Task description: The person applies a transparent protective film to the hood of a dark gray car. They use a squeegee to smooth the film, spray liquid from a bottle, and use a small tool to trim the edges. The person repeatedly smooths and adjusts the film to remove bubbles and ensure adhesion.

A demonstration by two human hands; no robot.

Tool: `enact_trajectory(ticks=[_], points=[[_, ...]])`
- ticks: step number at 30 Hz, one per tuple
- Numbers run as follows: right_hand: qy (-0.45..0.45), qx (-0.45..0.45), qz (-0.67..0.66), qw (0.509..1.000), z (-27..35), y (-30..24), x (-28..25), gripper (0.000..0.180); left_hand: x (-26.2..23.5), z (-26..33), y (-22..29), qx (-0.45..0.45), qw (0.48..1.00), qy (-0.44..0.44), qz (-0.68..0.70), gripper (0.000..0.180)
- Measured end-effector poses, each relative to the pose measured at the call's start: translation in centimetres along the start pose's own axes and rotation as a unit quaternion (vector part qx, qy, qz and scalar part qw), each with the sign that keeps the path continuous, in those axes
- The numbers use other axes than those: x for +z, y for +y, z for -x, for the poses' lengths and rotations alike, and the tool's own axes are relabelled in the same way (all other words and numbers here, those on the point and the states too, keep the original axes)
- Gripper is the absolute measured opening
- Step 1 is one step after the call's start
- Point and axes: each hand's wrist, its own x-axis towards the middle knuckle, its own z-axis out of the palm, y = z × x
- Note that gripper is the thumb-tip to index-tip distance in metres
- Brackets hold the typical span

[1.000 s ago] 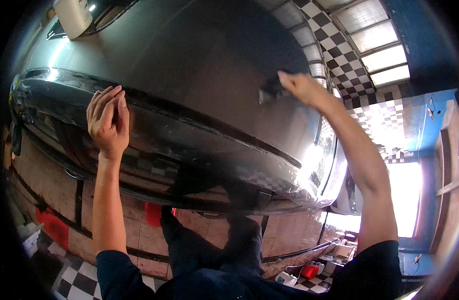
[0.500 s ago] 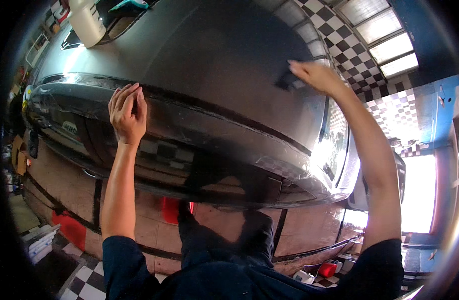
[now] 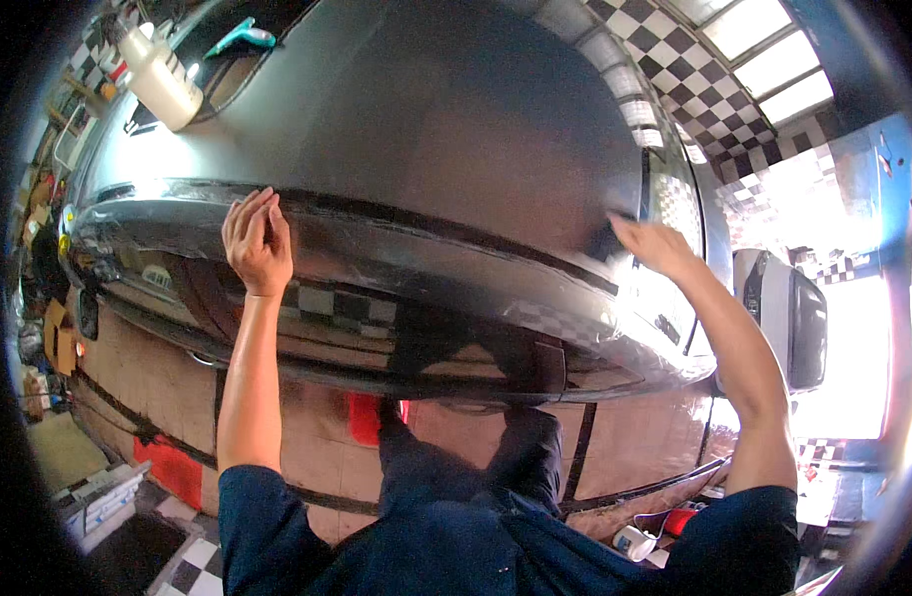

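A dark, glossy car (image 3: 456,129) spreads beneath and beyond both hands, with a black strip (image 3: 416,221) running across it from the left fingertips to just below the right hand. Past the right hand, farther from the person, a black-and-white checkered wall (image 3: 675,94) rises. A red patch (image 3: 168,472) lies on the floor, lower and to the left of the left hand. Beyond that same hand, up and to its left, a cream bottle (image 3: 168,89) stands tilted in view; any lettering on it is too small to read. The two hands are well apart. The left hand (image 3: 257,243) is at the strip, its fingers loosely bent with nothing showing in them; whether they press on the surface cannot be told. The right hand (image 3: 653,240) is blurred over the car's right part, fingers bunched beside a dark smudge (image 3: 605,233); whether it grips something cannot be told. Just beyond the bottle lies a teal-handled tool (image 3: 245,37).
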Motion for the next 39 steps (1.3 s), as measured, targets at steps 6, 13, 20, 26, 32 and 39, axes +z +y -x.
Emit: enact_trajectory(ticks=[6, 13, 20, 26, 32, 39], points=[[-0.036, 0.207, -0.093, 0.973, 21.4, 16.3, 17.9, 0.055, 2.3, -0.2, 1.2, 0.004, 1.0, 0.0, 0.031, 0.012], [0.115, 0.32, -0.562, 0.754, 34.3, 3.5, 32.3, 0.063, 0.6, 0.6, -1.0, 0.017, 1.0, -0.007, -0.018, 0.013], [0.297, 0.313, -0.506, 0.747, 32.8, -2.8, 38.6, 0.076, 0.9, 0.2, -1.4, 0.024, 0.999, -0.029, -0.004, 0.014], [0.227, 0.326, -0.628, 0.669, 29.5, -4.7, 29.4, 0.079, -1.2, 0.3, 3.5, 0.072, 0.991, -0.114, 0.026, 0.023], [0.279, 0.209, -0.654, 0.671, 27.1, -9.6, 28.9, 0.083, -5.7, 10.3, 19.3, -0.123, 0.906, -0.217, 0.342, 0.03], [0.219, 0.081, -0.67, 0.705, 24.7, -17.6, 20.6, 0.095, -8.4, 18.9, 29.5, -0.433, 0.301, -0.586, 0.615, 0.038]])
